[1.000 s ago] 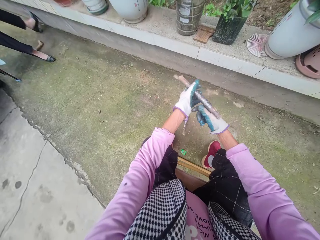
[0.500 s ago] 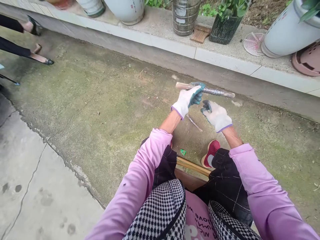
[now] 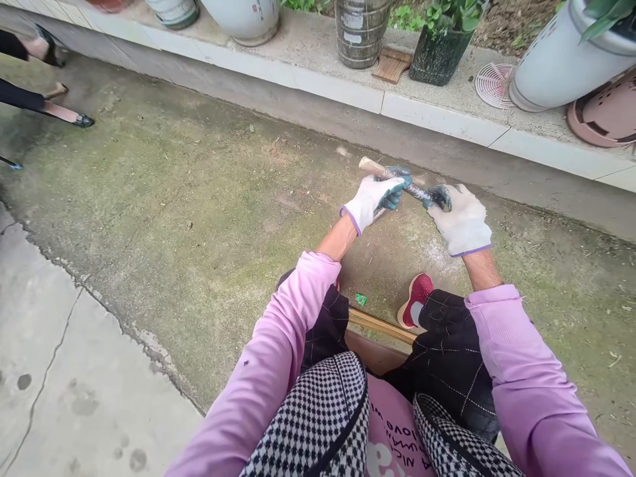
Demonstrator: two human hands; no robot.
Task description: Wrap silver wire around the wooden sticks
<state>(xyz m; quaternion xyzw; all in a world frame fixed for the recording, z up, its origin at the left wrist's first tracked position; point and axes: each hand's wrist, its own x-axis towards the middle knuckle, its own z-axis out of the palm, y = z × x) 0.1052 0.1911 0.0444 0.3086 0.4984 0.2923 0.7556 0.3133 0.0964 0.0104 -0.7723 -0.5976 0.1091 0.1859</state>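
Note:
A pale wooden stick wound along its middle with shiny wire (image 3: 419, 192) slants across both of my hands. My left hand (image 3: 377, 195), in a white work glove with a dark green palm, is closed around its wrapped part, with the bare wooden end sticking out at the upper left. At the other end, my right hand (image 3: 458, 215), gloved the same way, is closed on the stick and hides its tip. Beneath the left hand a small strip of something pale shows, too little to make out.
A tiled ledge (image 3: 342, 91) runs across the far side, bearing a white pot (image 3: 546, 63), a black planter (image 3: 437, 56) and a ringed container (image 3: 360, 33). A green scrap (image 3: 360, 299) lies by my red shoe (image 3: 415, 298). Another person's feet (image 3: 64, 114) are at left.
My right hand has moved right and closed on the stick's right end. The stick now slopes more steeply down to the right. A thin piece that hung below is largely out of sight.

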